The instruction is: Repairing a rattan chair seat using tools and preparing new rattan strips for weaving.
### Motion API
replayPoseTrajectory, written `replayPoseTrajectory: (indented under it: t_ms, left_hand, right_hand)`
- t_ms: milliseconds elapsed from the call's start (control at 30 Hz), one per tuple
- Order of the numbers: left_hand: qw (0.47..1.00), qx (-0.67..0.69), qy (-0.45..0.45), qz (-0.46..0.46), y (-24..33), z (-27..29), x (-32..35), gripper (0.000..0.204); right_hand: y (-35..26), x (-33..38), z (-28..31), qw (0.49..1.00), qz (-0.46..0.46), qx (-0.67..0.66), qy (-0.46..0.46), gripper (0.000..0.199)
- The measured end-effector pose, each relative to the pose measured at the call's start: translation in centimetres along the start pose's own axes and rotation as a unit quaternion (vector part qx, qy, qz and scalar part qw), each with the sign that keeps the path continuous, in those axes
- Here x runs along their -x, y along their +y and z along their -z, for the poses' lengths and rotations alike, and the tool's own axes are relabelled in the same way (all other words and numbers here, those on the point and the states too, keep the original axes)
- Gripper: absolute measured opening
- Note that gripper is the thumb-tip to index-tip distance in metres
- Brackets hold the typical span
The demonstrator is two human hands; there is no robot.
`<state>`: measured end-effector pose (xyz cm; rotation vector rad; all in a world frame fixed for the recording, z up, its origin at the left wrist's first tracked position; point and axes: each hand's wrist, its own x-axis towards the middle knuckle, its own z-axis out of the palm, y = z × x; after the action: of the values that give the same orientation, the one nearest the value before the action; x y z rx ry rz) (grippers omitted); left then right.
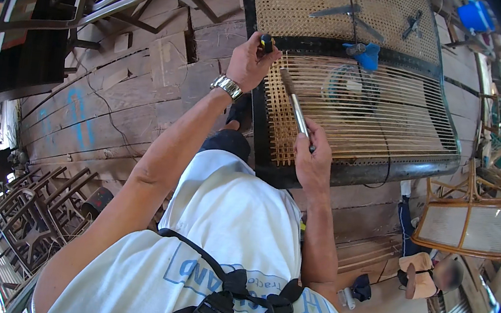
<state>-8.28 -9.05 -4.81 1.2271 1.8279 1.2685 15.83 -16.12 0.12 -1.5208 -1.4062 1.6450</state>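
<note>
Wooden floor (pixel 118 101); right hand (pixel 312 158) grips metal tool (pixel 298 109) over cane panel (pixel 370 115).

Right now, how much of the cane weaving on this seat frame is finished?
The far panel looks fully woven. On the near panel only a strip at its left edge is woven; the rest shows bare strands. The right hand holds a metal tool at the woven edge, and the left hand grips the frame with a small dark object. Most remains.
</note>
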Motion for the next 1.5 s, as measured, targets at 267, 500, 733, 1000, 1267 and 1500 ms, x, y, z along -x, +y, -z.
replayPoseTrajectory:
  t_ms: [267,500,733,1000,1267,1500]
  left_hand:
    - [1.0,-0.021,-0.017,-0.006,0.6,0.3,0.2,0.027]
    - [0.994,0.077,0.072,0.008,-1.3,1.9,1.5,0.028]
    - [0.998,0.044,0.052,0.015,-0.9,0.9,1.4,0.026]
    - [0.999,0.009,0.046,0.005,0.0,0.6,0.1,0.028]
    - [1.0,-0.002,0.019,-0.006,-0.4,1.0,-0.2,0.028]
    - [1.0,0.01,-0.006,-0.012,-1.0,0.4,0.3,0.027]
  right_hand:
    - [-0.6,-1.3,-1.6,0.993,0.075,0.079,-0.047,0.033]
    - [-1.8,1.6,-0.4,0.995,0.015,0.091,-0.025,0.034]
    - [-2.6,1.3,-1.6,0.987,0.06,0.117,-0.089,0.034]
    - [-2.7,0.5,-2.2,0.987,0.068,0.131,-0.064,0.034]
    - [-0.9,-0.7,-0.6,0.999,0.022,0.045,0.012,0.031]
    - [-0.9,-2.7,-0.9,0.996,0.05,0.079,-0.003,0.035]
